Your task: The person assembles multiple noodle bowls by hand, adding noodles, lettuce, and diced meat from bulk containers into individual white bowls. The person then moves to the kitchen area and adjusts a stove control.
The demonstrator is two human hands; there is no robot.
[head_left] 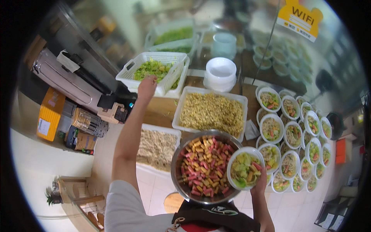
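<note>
My left hand reaches to the front of a white perforated basket of chopped lettuce. Its fingers look curled together at the lettuce; whatever they pinch is too small to make out. In my right hand is a white bowl, gripped by its right side and tilted a little. Lettuce and a few pink sausage pieces lie in it. The bowl overlaps the right rim of a steel mixing bowl, which is full of pink and tan sausage chunks and sits close against my body.
Beyond the mixing bowl stands a white tub of yellowish bean sprouts; a tub of pale shredded food is at left. Stacked white bowls stand behind. Filled bowls are piled in layers at right. A glass pane rises at the back.
</note>
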